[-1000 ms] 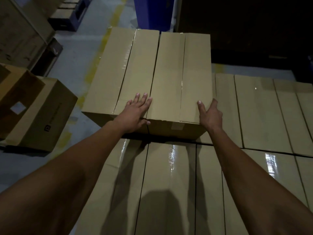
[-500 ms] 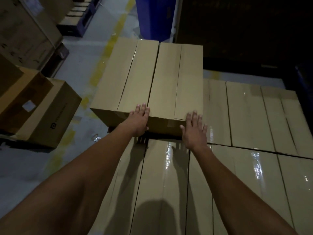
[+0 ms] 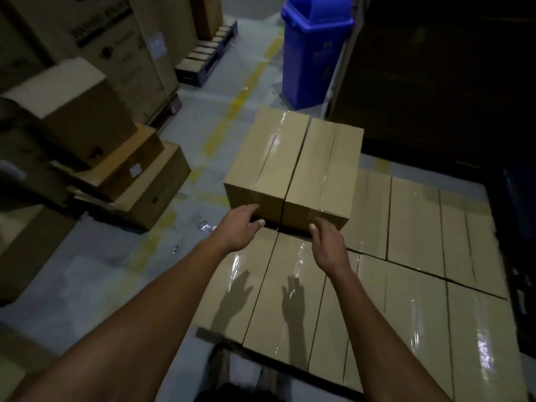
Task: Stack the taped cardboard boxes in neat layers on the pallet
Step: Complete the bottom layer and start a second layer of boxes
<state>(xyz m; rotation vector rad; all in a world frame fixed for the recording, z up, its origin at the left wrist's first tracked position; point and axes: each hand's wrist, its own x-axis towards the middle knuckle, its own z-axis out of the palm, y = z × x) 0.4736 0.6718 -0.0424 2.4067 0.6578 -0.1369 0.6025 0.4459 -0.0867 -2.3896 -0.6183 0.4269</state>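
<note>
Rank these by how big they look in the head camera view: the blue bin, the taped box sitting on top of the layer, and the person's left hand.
1. Taped box, plainly the largest.
2. Blue bin, smaller in the picture, though it stands farther away and its top is cut off, so its true size is unsure.
3. Left hand, the smallest.

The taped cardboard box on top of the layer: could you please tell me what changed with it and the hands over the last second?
Both hands came off the taped brown cardboard box: the left hand and right hand drew back from its top and now hover open by its near face. The box stayed on the far left corner of the lower layer of taped boxes.
</note>
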